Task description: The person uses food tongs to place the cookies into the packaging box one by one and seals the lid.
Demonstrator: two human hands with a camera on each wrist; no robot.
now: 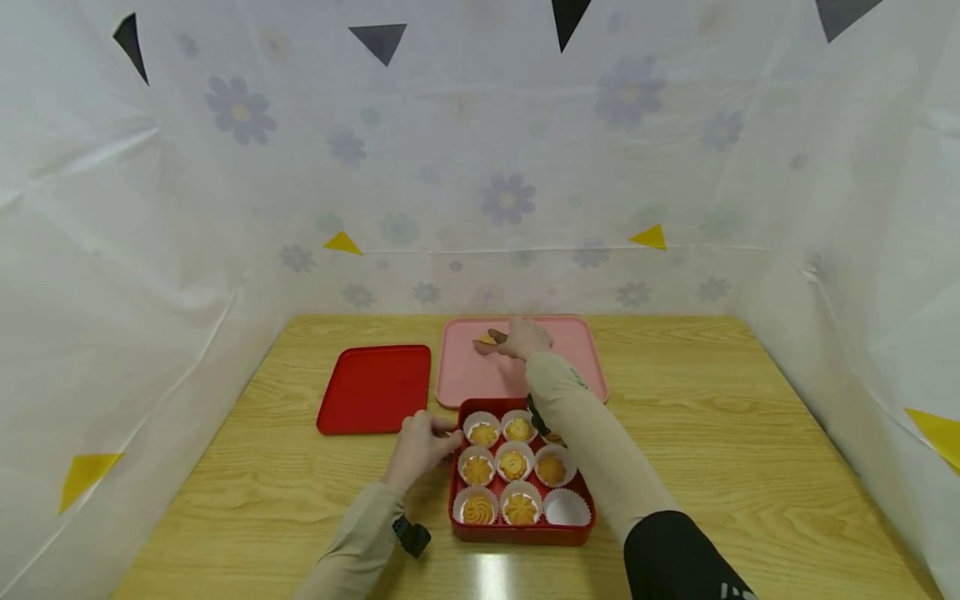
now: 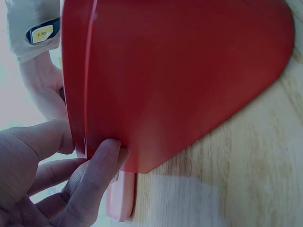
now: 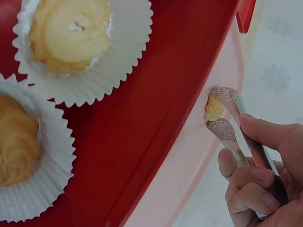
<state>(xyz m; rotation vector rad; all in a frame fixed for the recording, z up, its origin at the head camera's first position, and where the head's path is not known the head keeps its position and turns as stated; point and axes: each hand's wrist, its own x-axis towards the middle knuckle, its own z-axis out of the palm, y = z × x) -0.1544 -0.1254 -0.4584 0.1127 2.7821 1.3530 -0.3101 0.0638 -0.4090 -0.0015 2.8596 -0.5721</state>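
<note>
My right hand (image 1: 527, 337) reaches over the pink tray (image 1: 477, 385) and holds metal serving tongs (image 3: 259, 155) with perforated tips. The tips stand on either side of a small piped cookie (image 3: 214, 109) on that tray. At the left wall of a red box (image 1: 517, 536), my left hand (image 1: 422, 450) pinches the box near its back corner, thumb and fingertips at the rim. White paper cups fill the box in rows, several with cookies (image 1: 513, 464) in them. The front right cup (image 1: 567, 507) has no cookie. My right forearm covers part of the back right cup.
A bare red tray (image 1: 375, 390) lies left of the pink one on the wooden table (image 1: 697, 450). White flower-print sheeting (image 1: 487, 150) encloses the back and both sides. My right sleeve (image 1: 592, 433) passes over the box's right edge.
</note>
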